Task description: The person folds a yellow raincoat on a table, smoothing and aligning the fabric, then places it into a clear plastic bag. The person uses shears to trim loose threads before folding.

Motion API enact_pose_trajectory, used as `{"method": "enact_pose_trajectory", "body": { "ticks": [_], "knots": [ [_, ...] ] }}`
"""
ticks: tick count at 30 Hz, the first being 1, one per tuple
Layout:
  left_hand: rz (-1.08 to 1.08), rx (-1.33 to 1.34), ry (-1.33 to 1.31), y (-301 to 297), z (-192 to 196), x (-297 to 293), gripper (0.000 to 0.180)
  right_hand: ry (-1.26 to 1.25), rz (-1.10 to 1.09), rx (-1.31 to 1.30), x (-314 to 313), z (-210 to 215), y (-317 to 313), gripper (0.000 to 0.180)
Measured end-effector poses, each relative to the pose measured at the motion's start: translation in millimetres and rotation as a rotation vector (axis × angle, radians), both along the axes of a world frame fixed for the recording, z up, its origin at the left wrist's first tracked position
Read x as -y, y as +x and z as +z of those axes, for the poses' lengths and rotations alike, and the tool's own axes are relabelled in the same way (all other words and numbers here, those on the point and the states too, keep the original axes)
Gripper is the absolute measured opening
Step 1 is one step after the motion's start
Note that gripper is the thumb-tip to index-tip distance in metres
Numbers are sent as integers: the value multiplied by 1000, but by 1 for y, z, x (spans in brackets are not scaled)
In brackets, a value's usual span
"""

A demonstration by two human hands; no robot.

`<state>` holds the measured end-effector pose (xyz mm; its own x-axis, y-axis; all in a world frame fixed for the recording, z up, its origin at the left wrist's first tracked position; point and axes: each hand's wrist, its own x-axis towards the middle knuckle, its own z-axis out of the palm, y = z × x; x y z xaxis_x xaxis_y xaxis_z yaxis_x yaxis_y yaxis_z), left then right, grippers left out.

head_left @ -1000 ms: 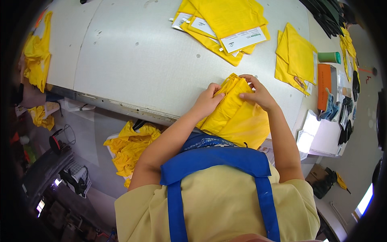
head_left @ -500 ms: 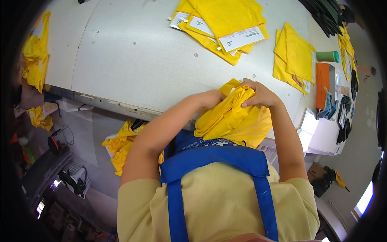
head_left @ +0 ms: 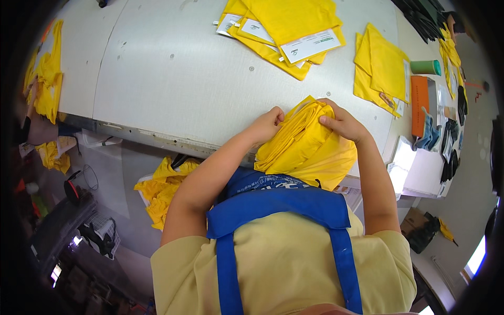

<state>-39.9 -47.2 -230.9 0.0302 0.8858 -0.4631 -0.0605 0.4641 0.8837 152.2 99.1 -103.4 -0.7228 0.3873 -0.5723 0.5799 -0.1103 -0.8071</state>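
Observation:
A folded bundle of thin yellow fabric [head_left: 296, 142] sits at the table's near edge, against my blue apron [head_left: 278, 202]. Loose yellow material spreads around its right and lower sides. My right hand [head_left: 342, 123] grips the bundle's upper right edge, thumb on top and fingers behind. At the upper left edge, my left hand [head_left: 268, 126] is closed with fingers curled in; whatever it may pinch is hidden. Farther back lie a stack of flat yellow pouches [head_left: 294, 23] with white labels and, to the right, more flat yellow pouches [head_left: 388, 65].
A green cylinder [head_left: 425, 67], an orange box [head_left: 419, 105] and a blue cloth item [head_left: 429, 131] line the right side. Below the table edge at left, a container holds crumpled yellow fabric [head_left: 163, 194]. Another person's arm [head_left: 32, 102] shows at far left beside yellow fabric.
My left hand has drawn back from behind the bundle's edge, so its curled fingers now show. My right thumb has shifted slightly upward on the bundle. At far left, another person's arm has come into view.

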Motion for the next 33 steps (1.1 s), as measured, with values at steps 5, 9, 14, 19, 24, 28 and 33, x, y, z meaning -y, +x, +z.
{"method": "enact_pose_trajectory", "body": {
  "ticks": [5, 9, 14, 19, 24, 28, 33],
  "knots": [
    [-74, -375, -23, -10, 58, -12, 5, 203, 130, 31, 4, -2, -7, 43],
    [-56, -576, 170, -9, 38, -7, 5, 303, 178, 60, 7, -7, -8, 39],
    [74, 72, -179, -3, 13, -8, 15, 130, -2, 44, 15, -3, -8, 43],
    [144, 46, -120, 3, 33, -13, 13, -33, -61, 28, 12, 1, -4, 48],
    [247, -281, 105, 0, 48, -28, 10, 403, 223, 194, 19, 4, -17, 47],
    [223, -653, 397, 3, 69, -28, 8, 836, 271, 365, 43, -1, -35, 41],
    [116, -994, 703, -1, 76, -22, 7, 940, 64, 337, 58, -19, -41, 34]
  ]
}}
